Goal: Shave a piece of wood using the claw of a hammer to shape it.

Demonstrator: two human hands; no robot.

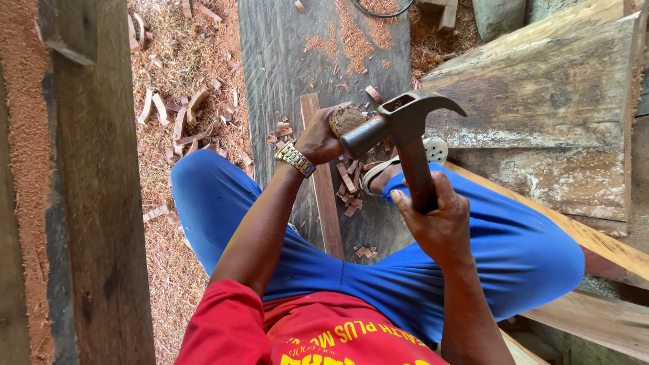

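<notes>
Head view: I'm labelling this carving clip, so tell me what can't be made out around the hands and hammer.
- Tool in the left hand: only its worn round top shows; the fist hides the rest.
- Tool tip on the strip: hidden behind the hand.
- Hammer handle end: covered by the right hand.
- Foot in the sandal: mostly hidden by the hammer and the knee.
- Cable: cut off by the top edge.

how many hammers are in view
1. A steel claw hammer with a dark handle, gripped by the right hand, its face against the round wooden chisel handle held by the left hand. Others may lie out of frame.
</notes>
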